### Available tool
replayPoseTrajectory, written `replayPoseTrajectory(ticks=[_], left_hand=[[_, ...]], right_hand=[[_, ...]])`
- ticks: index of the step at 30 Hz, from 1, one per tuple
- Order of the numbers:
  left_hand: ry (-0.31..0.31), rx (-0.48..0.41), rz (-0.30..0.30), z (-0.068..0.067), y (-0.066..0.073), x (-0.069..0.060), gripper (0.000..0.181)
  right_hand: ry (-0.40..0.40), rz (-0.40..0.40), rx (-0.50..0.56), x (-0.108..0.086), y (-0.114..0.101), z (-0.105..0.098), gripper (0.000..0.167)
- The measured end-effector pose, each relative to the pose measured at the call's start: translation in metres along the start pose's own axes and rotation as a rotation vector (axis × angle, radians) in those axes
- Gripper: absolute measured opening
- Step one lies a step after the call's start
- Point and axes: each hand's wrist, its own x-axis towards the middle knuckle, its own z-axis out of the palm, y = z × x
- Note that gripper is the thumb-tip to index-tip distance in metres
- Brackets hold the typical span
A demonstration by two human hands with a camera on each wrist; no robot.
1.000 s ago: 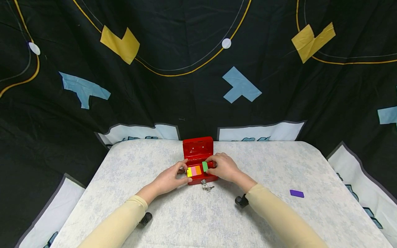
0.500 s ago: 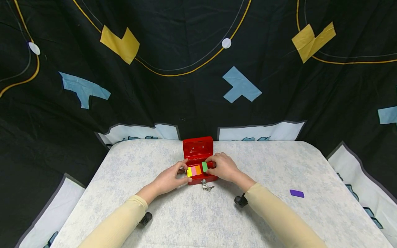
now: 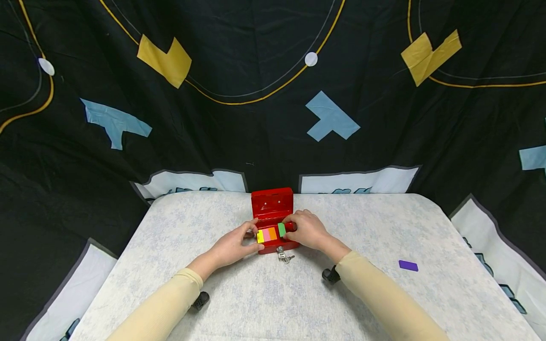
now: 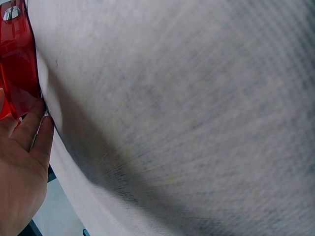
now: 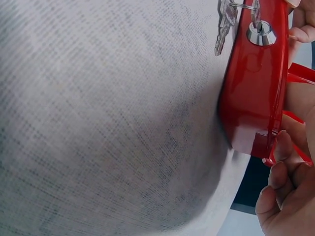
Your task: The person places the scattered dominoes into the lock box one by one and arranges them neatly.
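Note:
A small red metal cash box (image 3: 268, 247) stands on the table with its lid (image 3: 272, 203) raised. Yellow, pink and orange pieces (image 3: 266, 235) lie side by side in its left part. My left hand (image 3: 230, 245) holds the box's left end, thumb at the front corner, fingers farther back. Over the right part of the box, my right hand (image 3: 310, 230) pinches a small green block (image 3: 281, 229) between thumb and fingers. In the right wrist view, keys (image 5: 225, 22) hang from the lock (image 5: 261, 33) on the front. The green block is out of view there.
A purple block (image 3: 408, 266) lies on the pale patterned table cover (image 3: 264, 303) to the right. Behind the table hangs a black cloth (image 3: 239, 137) with coloured shapes. Dark wrist cameras (image 3: 331, 275) sit under both forearms.
Both hands stay almost where they were. The green block keeps its place in the right hand, apart from a very slight shift.

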Motion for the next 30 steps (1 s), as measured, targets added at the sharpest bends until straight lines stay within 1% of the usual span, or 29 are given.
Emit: replayPoseTrajectory(ticks=[13,22,30], left_hand=[[-0.002,-0.001,0.014,-0.0004,-0.0005,-0.0012,0.047],[0.003,0.01,-0.001,0.0001,0.0001,-0.0003,0.044],[0.005,0.017,0.0,0.0007,0.0008,-0.0003,0.041]], right_hand=[[-0.013,0.001,-0.04,0.0026,-0.0001,0.0023,0.039],[-0.034,-0.02,-0.082,0.0061,-0.0033,0.0039,0.039],[-0.031,-0.033,-0.128,0.0087,-0.0052,0.0069,0.038]])
